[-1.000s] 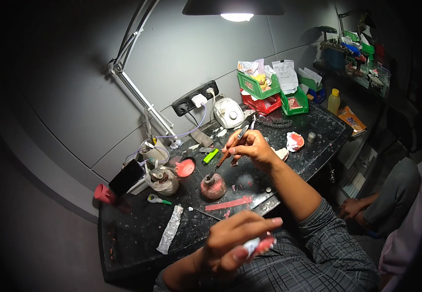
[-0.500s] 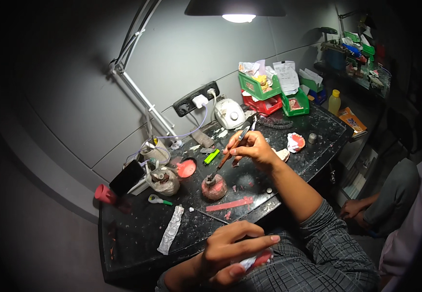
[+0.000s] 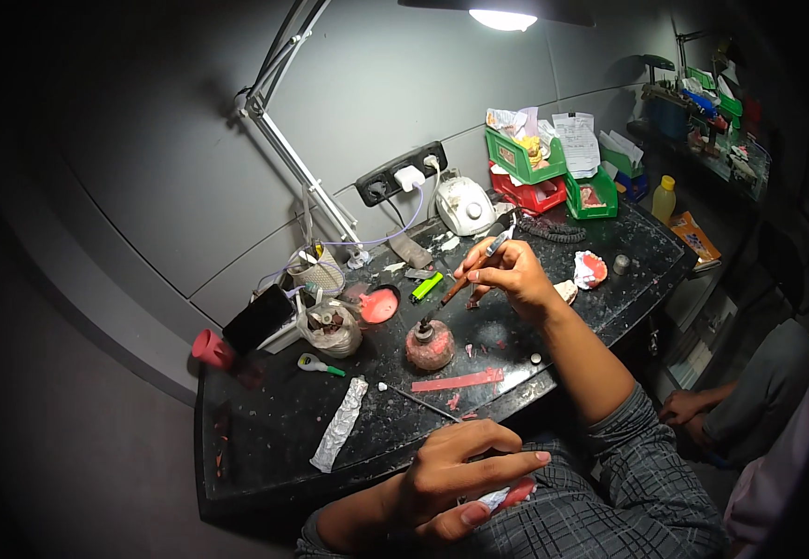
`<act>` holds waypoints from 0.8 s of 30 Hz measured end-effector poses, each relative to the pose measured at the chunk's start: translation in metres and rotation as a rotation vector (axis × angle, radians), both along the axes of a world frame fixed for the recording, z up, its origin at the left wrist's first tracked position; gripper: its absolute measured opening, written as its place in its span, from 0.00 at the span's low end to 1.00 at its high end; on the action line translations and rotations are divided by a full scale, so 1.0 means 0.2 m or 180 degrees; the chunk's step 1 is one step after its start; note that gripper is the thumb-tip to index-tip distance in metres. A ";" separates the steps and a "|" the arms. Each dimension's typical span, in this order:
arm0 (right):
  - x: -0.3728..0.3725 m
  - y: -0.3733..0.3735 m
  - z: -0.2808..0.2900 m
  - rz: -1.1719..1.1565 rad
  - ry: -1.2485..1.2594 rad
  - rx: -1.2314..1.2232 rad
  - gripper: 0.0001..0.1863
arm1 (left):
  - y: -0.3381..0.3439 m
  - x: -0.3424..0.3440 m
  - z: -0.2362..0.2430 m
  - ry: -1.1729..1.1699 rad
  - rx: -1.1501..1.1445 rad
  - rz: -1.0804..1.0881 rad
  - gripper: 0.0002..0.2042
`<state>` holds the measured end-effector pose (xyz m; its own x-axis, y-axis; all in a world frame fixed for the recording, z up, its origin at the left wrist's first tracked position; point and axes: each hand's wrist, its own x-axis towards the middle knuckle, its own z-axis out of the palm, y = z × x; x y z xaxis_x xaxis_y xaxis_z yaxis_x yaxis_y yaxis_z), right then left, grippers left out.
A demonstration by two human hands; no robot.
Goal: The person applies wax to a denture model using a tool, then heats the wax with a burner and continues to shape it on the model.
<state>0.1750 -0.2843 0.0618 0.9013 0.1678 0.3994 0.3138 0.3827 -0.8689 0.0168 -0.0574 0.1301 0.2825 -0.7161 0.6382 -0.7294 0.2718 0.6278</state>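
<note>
The brown-handled tool (image 3: 455,290) is pinched in the right grip (image 3: 516,272), slanting down-left so its tip sits at the neck of the round pink-smeared bottle (image 3: 430,350), probably to leave the fingers clear; contact is unclear. Nearer the body, the left grip (image 3: 465,468) clasps a pink-and-white piece (image 3: 520,492), seemingly to steady it. A pink strip (image 3: 458,380) lies on the table (image 3: 274,438) between both grips, presumably for easy reach.

Holds a slim brown-handled tool (image 3: 455,290) slantwise in the right hand (image 3: 518,274), dark lower end at the neck of a round, pink-stained jar (image 3: 431,348) standing upright on the table (image 3: 265,447). Cups a white-and-pink piece (image 3: 520,492) in the left hand (image 3: 460,460), partly hidden.
</note>
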 end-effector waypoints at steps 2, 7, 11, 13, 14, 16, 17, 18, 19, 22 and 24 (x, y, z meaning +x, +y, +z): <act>0.01 0.00 -0.01 0.0008 -0.0066 -0.0041 0.07 | 0.01 0.01 -0.01 -0.0063 0.0004 0.0057 0.30; -0.01 -0.01 0.01 -0.0058 0.0041 -0.0101 0.07 | 0.12 0.14 0.02 -0.0021 0.0238 0.0557 0.25; -0.01 0.00 0.01 -0.0059 0.0038 -0.0145 0.07 | 0.26 0.40 -0.07 -0.0617 -0.0256 0.1737 0.31; 0.00 -0.01 0.00 -0.0067 0.0019 -0.0123 0.07 | 0.36 0.48 -0.17 -0.0365 -0.0268 0.2294 0.29; 0.00 0.00 0.00 -0.0057 0.0012 -0.0117 0.08 | 0.41 0.55 -0.22 -0.0894 -0.0484 0.2453 0.25; 0.01 0.02 0.00 0.0040 -0.0046 -0.0024 0.08 | 0.53 0.65 -0.31 -0.1745 -0.0430 0.2995 0.24; -0.01 0.01 0.01 0.0036 -0.0048 0.0004 0.08 | 0.52 0.65 -0.30 -0.1701 -0.0551 0.2979 0.24; -0.01 0.00 0.02 0.0034 -0.0051 0.0032 0.08 | 0.52 0.64 -0.29 -0.1659 -0.0672 0.2965 0.23; -0.01 -0.01 -0.01 -0.0022 -0.0074 -0.0007 0.08 | 0.53 0.65 -0.31 -0.1714 -0.0687 0.2969 0.23; -0.01 -0.01 0.01 0.0046 -0.0086 0.0000 0.08 | 0.52 0.62 -0.31 -0.1593 -0.0430 0.3104 0.25; -0.01 0.00 0.01 0.0020 -0.0072 0.0008 0.08 | 0.53 0.63 -0.30 -0.1586 -0.0450 0.3125 0.25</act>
<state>0.1736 -0.2837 0.0631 0.8909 0.1725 0.4201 0.3309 0.3870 -0.8607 0.1418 0.0479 0.0696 0.3762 -0.2337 0.8966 -0.8293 -0.5165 0.2134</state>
